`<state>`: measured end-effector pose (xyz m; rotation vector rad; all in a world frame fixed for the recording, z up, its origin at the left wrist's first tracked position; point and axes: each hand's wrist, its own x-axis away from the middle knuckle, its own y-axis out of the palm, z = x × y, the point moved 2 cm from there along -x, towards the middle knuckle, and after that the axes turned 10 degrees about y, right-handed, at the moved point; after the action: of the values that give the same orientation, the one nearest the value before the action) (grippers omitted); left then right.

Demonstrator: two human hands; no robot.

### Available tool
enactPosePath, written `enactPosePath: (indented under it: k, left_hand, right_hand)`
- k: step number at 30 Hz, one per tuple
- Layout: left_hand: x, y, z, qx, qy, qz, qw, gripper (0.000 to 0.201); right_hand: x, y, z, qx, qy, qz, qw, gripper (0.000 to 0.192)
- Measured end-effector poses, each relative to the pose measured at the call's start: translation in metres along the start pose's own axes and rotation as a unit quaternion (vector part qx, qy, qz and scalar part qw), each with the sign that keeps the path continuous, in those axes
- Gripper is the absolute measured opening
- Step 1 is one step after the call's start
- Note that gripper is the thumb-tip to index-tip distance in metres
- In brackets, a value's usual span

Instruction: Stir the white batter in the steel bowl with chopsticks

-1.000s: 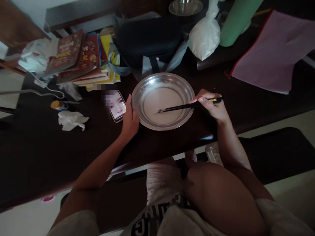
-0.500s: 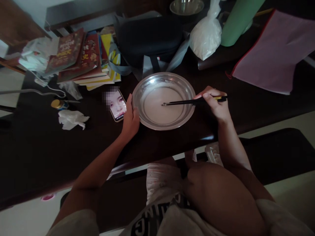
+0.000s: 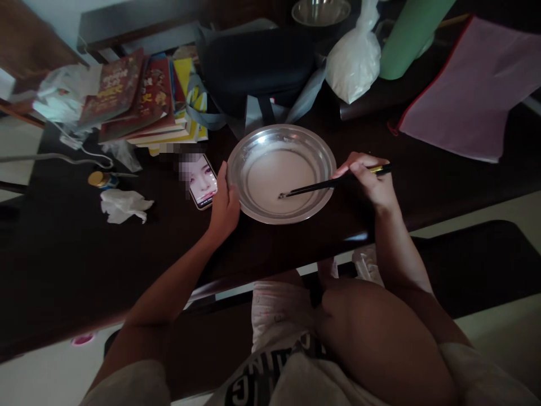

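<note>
A shiny metal bowl (image 3: 325, 194) stands on the dark table near its front edge. Whitish liquid (image 3: 270, 175) covers its bottom. My left hand (image 3: 226, 206) grips the bowl's left rim, thumb and fingers against the outside wall. Black chopsticks (image 3: 321, 185) are pinched in my right hand (image 3: 369, 177) over the bowl's right side. Their tips dip into the liquid, a little below the middle of the bowl. Just left of my left hand lies a phone (image 3: 203, 183) with a lit screen.
Books (image 3: 146, 104) are stacked at the back left. A crumpled tissue (image 3: 124, 206) and a small gold-lidded jar (image 3: 102, 179) lie at left. Behind the bowl sits a black case (image 3: 257, 65). A bag of white powder (image 3: 355, 62), a green cylinder (image 3: 409, 42) and pink cloth (image 3: 469, 93) stand to the right.
The chopstick tips have shifted slightly toward me within the liquid, and my right hand has tilted a little with them. My left hand and the bowl stay in place.
</note>
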<state>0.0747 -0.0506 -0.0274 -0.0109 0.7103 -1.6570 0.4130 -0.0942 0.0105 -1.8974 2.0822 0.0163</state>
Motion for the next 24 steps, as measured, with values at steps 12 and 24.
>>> enactPosePath:
  k: [12,24]
  left_hand:
    - [0.0007,-0.0004,0.0009,-0.006,-0.009,-0.001,1.000,0.067]
    - [0.0003,-0.0004,0.0039,-0.006,-0.016,0.002,1.000,0.066]
  right_hand:
    - [0.0007,0.0014,-0.0020,0.012,0.012,-0.023,1.000,0.026]
    - [0.0003,0.0019,-0.0021,0.028,0.010,-0.035,0.999,0.027]
